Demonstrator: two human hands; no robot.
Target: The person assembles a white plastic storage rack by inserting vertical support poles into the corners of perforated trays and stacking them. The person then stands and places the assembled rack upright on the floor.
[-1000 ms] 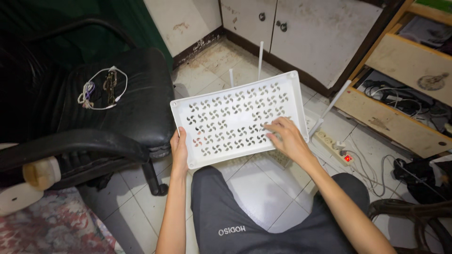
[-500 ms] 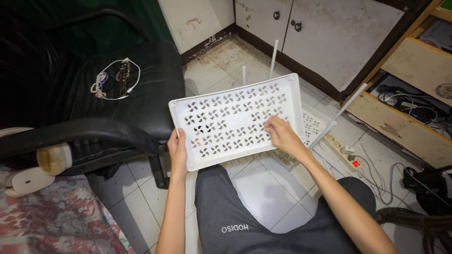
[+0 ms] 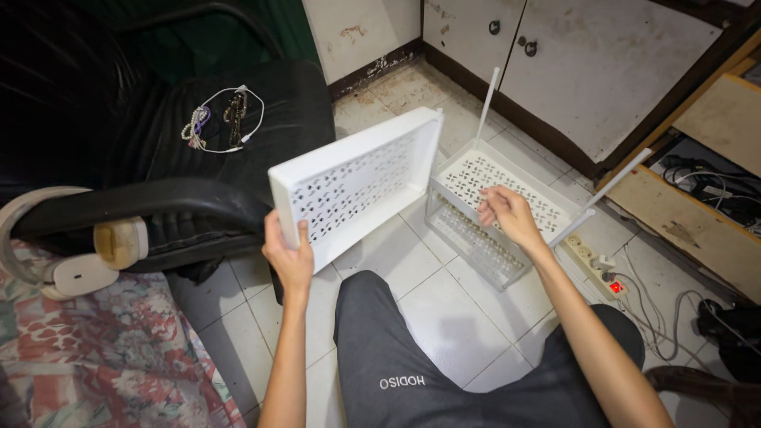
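Left hand [image 3: 289,255] is gripping one white perforated tray [image 3: 357,184] by its corner, tilted up on edge. Right hand [image 3: 507,212] hangs loosely curled, holding nothing, over the rack [image 3: 507,208] on the floor: two stacked trays, three white poles [image 3: 485,97].

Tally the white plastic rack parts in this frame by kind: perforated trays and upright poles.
Perforated trays: 3. One tilted tray held by the left hand; two stacked in the rack on the floor, upper tray under the right hand, lower tray.
Upright poles: 3 visible.
Total: 6.
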